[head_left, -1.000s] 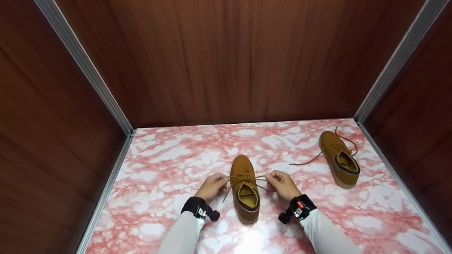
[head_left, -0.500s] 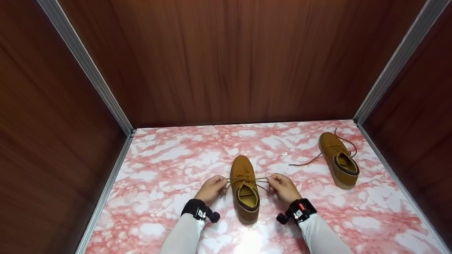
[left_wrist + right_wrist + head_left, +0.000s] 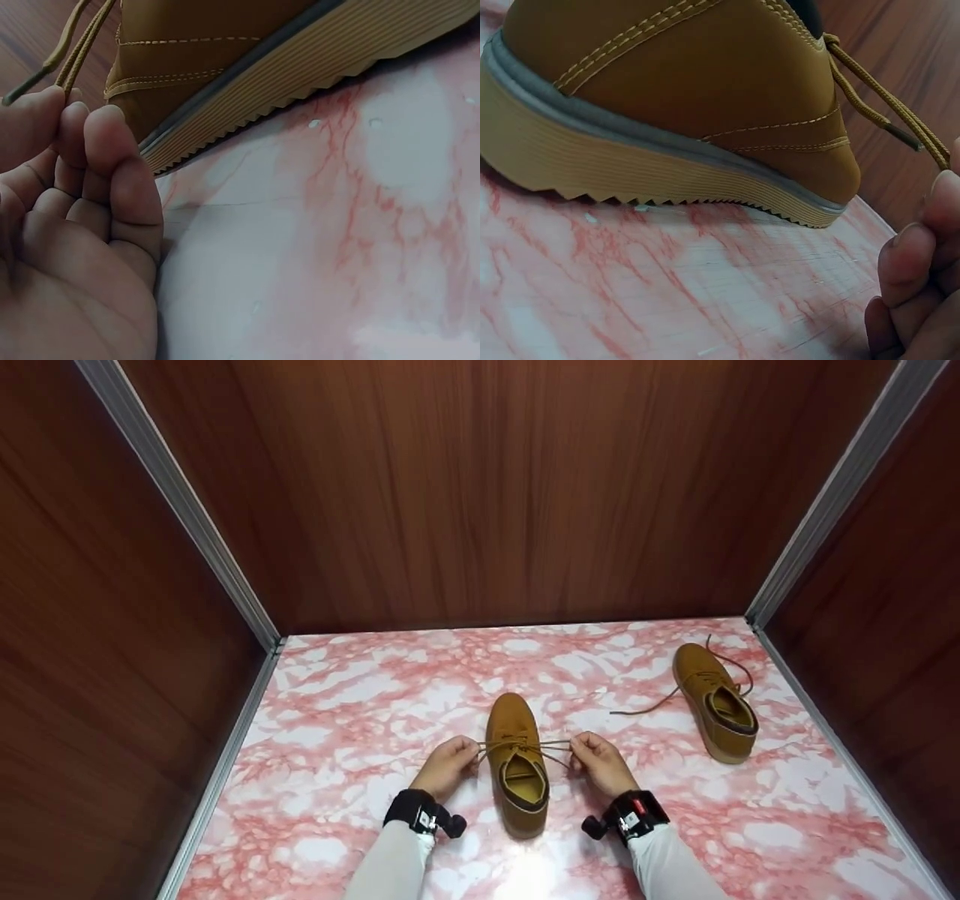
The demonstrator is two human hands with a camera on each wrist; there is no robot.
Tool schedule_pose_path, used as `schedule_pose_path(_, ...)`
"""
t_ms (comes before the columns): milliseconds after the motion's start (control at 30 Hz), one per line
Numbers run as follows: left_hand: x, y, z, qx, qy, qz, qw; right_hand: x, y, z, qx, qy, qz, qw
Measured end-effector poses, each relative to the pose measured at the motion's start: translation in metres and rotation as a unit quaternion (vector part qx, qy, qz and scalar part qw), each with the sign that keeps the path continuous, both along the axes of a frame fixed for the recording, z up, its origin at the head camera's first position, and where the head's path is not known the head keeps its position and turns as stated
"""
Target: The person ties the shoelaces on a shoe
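A tan lace-up shoe [image 3: 510, 712] stands upright between my two hands, its toe pointing away from me. On its left, my left hand [image 3: 448, 765] pinches a doubled strand of the shoelace between thumb and fingertips. My right hand [image 3: 604, 765] pinches another doubled strand on the right. The shoelace [image 3: 555, 745] stretches taut to both sides from a knot over the shoe's tongue. A loose lace end [image 3: 26, 86] with a dark tip lies by the left thumb in the left wrist view. Another tipped lace end [image 3: 904, 136] hangs beside the strands in the right wrist view.
A second tan shoe [image 3: 712, 701] stands to the right at the back, its lace [image 3: 646, 711] trailing loose on both sides. Beneath everything is a red-and-white marbled surface [image 3: 360, 690]. Dark wood panels [image 3: 480, 510] with grey metal corner strips enclose the back and sides.
Both hands have drawn slightly farther apart, pulling the doubled lace strands outward. The loose end on the left now hangs shorter. The shoe has stayed in place.
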State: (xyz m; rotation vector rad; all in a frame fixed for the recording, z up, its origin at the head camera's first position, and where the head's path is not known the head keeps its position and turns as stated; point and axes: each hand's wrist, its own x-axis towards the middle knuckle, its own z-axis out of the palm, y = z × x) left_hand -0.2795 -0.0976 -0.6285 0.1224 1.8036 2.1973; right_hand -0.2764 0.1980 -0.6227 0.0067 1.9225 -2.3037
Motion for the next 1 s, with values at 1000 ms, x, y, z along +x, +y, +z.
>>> schedule_pose_path(1000,-0.001,-0.001,0.001,0.010,-0.010,-0.010,0.9998,0.003,0.013,-0.005,-0.078,0.006,0.054,0.995)
